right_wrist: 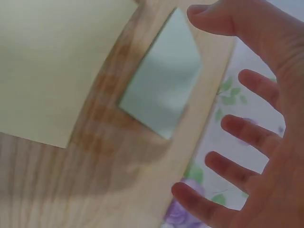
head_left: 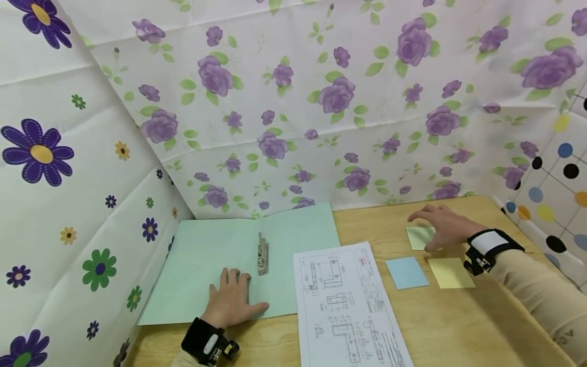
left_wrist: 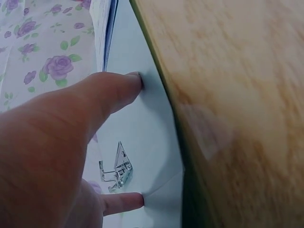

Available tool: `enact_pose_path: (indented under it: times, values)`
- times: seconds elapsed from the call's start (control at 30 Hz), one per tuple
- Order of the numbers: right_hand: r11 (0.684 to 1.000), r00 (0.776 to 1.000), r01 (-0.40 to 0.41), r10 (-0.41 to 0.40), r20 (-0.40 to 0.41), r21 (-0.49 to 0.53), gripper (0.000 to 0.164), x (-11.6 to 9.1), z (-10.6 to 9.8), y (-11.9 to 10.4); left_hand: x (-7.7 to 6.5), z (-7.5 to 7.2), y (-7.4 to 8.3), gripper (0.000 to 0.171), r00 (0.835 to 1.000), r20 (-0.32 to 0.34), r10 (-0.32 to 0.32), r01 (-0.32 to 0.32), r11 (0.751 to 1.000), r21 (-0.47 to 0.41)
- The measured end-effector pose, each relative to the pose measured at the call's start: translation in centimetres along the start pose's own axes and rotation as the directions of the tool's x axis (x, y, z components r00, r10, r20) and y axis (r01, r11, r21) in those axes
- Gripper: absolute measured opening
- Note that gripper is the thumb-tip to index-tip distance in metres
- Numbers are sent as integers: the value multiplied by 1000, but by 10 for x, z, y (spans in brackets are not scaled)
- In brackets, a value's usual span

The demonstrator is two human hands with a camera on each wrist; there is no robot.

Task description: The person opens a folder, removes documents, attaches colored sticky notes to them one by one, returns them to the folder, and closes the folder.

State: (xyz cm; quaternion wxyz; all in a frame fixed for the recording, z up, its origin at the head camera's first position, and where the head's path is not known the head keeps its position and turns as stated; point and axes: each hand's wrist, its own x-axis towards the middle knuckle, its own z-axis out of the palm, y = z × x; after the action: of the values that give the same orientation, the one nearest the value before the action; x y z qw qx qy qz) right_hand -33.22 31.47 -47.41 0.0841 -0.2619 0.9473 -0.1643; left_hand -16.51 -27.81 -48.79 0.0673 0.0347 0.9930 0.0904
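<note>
A pale green folder (head_left: 202, 255) lies spread open on the table, its metal clip (head_left: 263, 255) near the fold. My left hand (head_left: 231, 300) rests on the folder's lower part, fingers spread; in the left wrist view its thumb and a fingertip touch the folder surface (left_wrist: 156, 123). Over the light green sticky note (right_wrist: 161, 76) hovers my right hand (head_left: 449, 227), fingers apart and slightly bent, holding nothing. In the head view it covers part of that note. A blue sticky note (head_left: 407, 272) and a yellow one (head_left: 451, 272) lie just in front of it.
A printed sheet of technical drawings (head_left: 348, 306) overlaps the folder's right edge. The wooden table (head_left: 458, 326) meets a flower-patterned covering (head_left: 293, 127) at the back, with similar coverings on both sides.
</note>
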Motion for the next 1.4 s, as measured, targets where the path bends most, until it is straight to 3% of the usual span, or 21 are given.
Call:
enact_pose_path:
  times: [0.27,0.63,1.0,1.2,1.4]
  values:
    - [1000,1000,-14,14,16,4,81,0,18,18,-1,-4,3,95,1000,-3,4,-4,1000,6]
    - [999,1000,-19,18,-4,-26,69,3,14,19,1,-4,3,95,1000,-20,21,-21,1000,1]
    - [996,995,-90,90,-39,6,68,4,22,23,0,-2,6,96,999,-37,11,-12,1000,-11]
    - [995,994,-104,104,-45,10,68,1,24,25,-2,1,6,93,994,-107,36,-37,999,-4]
    - [994,993,-111,111,-50,-5,73,-2,20,19,-5,7,3,77,971,-219,95,-102,994,-23]
